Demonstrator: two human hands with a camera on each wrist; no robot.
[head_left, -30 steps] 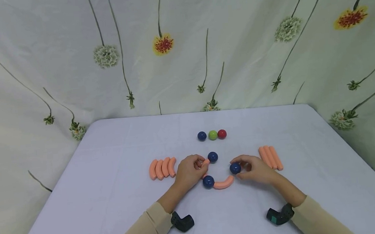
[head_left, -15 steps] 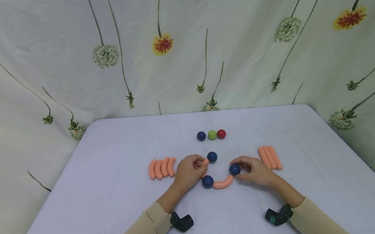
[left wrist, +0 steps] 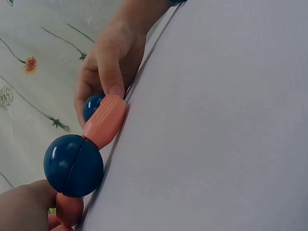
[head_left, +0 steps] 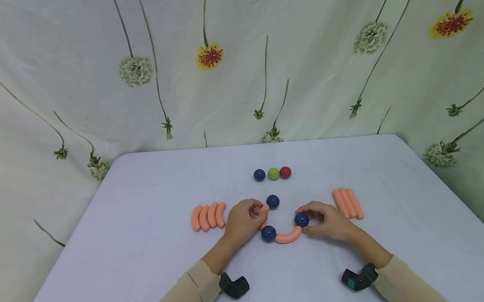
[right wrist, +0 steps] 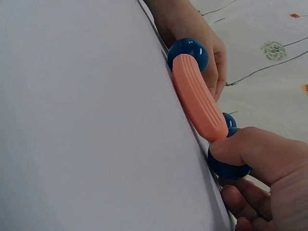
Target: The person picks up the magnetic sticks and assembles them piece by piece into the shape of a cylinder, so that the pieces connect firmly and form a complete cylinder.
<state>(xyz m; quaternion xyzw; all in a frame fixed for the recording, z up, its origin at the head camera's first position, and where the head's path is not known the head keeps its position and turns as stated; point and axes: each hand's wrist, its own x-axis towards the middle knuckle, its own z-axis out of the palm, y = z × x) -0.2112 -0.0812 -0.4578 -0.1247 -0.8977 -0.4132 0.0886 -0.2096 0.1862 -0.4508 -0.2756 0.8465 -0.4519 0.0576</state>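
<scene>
My left hand (head_left: pixel 243 221) pinches a curved orange stick (head_left: pixel 265 208) whose ends meet two glossy blue balls, a far one (head_left: pixel 273 201) and a near one (head_left: pixel 269 233). A second curved orange stick (head_left: pixel 288 237), ribbed in the right wrist view, runs rightward from the near ball. At its right end sits another blue ball (head_left: pixel 301 219), which my right hand (head_left: pixel 332 220) grips between thumb and fingers. In the right wrist view the right thumb (right wrist: pixel 231 149) presses right beside the stick's end. Fingers hide much of the left stick.
Several curved orange sticks (head_left: pixel 208 217) lie side by side at left. Three straight orange sticks (head_left: pixel 348 203) lie at right. Farther back stand a blue ball (head_left: pixel 259 175), a green ball (head_left: pixel 273 173) and a red ball (head_left: pixel 285 172) on the white table (head_left: pixel 156 252). A flowered cloth hangs behind.
My right hand has brought its blue ball slightly left and nearer, against the end of the lower curved stick. The left hand has kept its hold on the other stick.
</scene>
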